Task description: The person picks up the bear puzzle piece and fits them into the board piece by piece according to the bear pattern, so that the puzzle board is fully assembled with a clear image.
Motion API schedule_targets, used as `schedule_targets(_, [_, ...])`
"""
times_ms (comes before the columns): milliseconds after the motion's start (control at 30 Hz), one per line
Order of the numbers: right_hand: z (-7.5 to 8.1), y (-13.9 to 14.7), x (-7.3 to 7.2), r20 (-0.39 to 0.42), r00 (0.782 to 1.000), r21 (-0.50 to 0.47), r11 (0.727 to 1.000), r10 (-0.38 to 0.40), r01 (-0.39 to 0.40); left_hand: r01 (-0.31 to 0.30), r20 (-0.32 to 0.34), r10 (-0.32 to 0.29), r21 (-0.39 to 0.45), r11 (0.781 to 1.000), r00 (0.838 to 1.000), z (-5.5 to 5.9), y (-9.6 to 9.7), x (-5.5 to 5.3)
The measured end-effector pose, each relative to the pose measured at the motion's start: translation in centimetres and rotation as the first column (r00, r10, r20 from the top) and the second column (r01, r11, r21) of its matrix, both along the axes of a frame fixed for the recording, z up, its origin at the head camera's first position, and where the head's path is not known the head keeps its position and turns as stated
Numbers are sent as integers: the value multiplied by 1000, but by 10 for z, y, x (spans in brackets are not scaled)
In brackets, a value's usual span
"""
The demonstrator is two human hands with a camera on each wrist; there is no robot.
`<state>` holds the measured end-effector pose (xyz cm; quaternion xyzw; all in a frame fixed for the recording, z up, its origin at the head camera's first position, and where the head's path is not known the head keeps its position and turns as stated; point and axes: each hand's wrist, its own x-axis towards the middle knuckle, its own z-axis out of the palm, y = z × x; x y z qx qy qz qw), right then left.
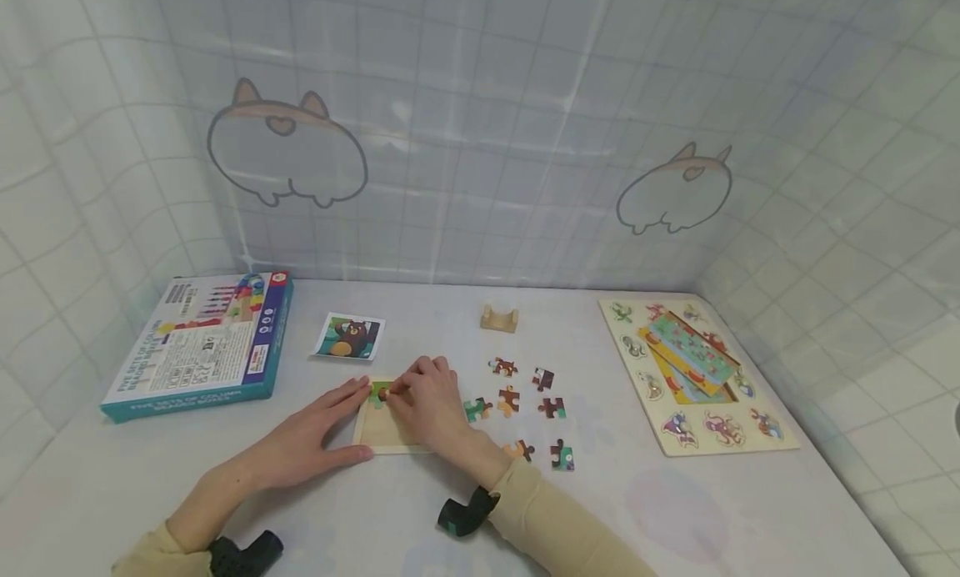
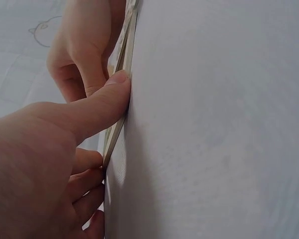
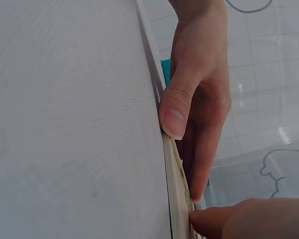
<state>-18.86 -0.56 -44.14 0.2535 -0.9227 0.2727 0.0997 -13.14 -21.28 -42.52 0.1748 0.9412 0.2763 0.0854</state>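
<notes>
A shallow wooden puzzle tray [image 1: 388,434] lies on the table in the head view. My left hand [image 1: 303,444] holds its left side, thumb at the near corner and fingers along the far left corner. In the left wrist view, the thumb [image 2: 102,102] presses on the tray's edge. With its fingertips, my right hand [image 1: 431,406] pinches a green and brown puzzle piece [image 1: 379,392] at the tray's upper left corner. The right hand covers the tray's right part. Several loose puzzle pieces [image 1: 508,400] lie to the right of that hand.
Behind the tray lies a bear picture card [image 1: 349,338]. A boxed set [image 1: 198,343] stands at the left, and a small wooden stand [image 1: 499,318] at the back. On the right, a wooden peg board [image 1: 678,427] bears colourful cards [image 1: 693,356]. Tiled-pattern walls [image 1: 480,143] enclose the table.
</notes>
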Motion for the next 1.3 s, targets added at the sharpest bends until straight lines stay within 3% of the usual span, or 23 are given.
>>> schedule_targets(333, [2,1,1,-3,1000,3,1000,-22,22,5,-21,-5,-7,1000,1000,3,2,2])
schedule_targets(833, [2,1,1,-11,1000,0,1000,-27,27,64,-85,-65,-17,998,994,0,3,4])
schedule_targets(1100, [2,0,1,-33,999,-5,1000,-21,21,115,-55,-118,-54,992,991,3,4,2])
schedule_targets(1300, [6,3,1,4,1000,20,1000,-5,5,113,-15,-114,-57,992,993,2,7,2])
